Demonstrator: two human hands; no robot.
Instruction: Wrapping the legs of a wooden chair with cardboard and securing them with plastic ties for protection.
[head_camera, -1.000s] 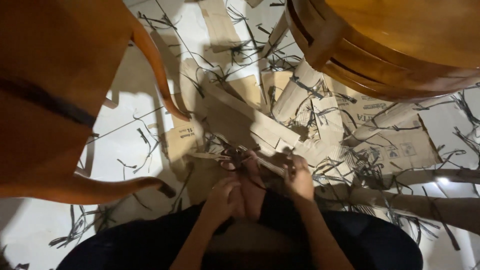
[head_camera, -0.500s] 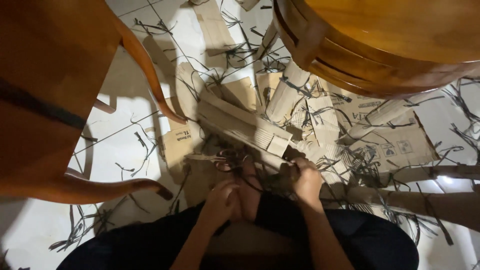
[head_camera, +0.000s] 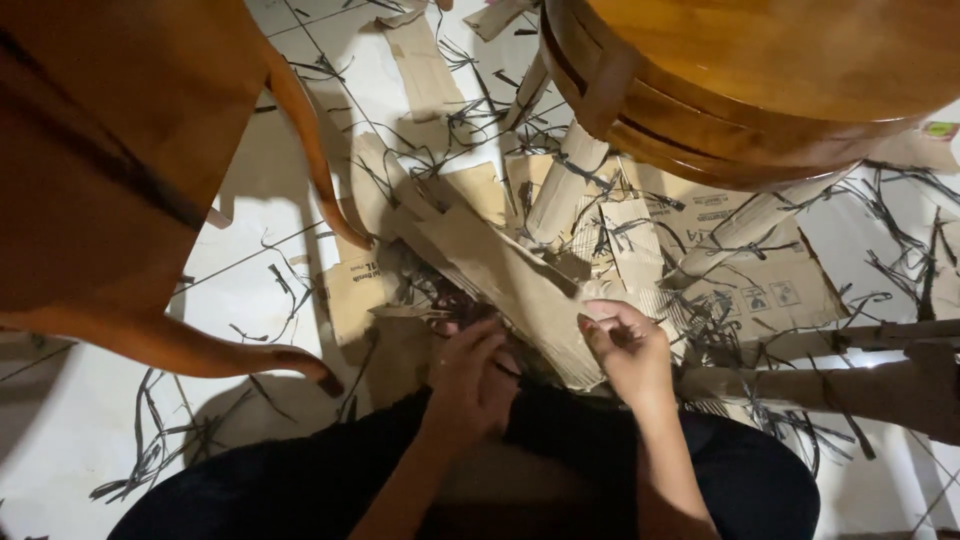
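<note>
On the tiled floor (head_camera: 250, 300), between a wooden chair (head_camera: 120, 150) and a round wooden table (head_camera: 760, 80), a seated person works over a heap of cardboard pieces and dark strips. Step in hand, by my reading: handling a long folded cardboard strip (head_camera: 500, 270) that runs diagonally from upper left down toward the lap. Left hand (head_camera: 470, 375) is curled loosely, fingers bent over a tangle of dark strips (head_camera: 440, 300) at the near edge of the cardboard; whether it pinches any of them I cannot tell. Right hand (head_camera: 625, 350) is half closed, thumb and fingertips pressed on the lower right end of the strip, apparently gripping it. Cardboard lies between and just ahead of both hands, touching the right one. Any further move would call for a firm hold at that end while the left frees the tangle. Flattened printed boxes (head_camera: 760, 290) lie beyond, well apart.
</note>
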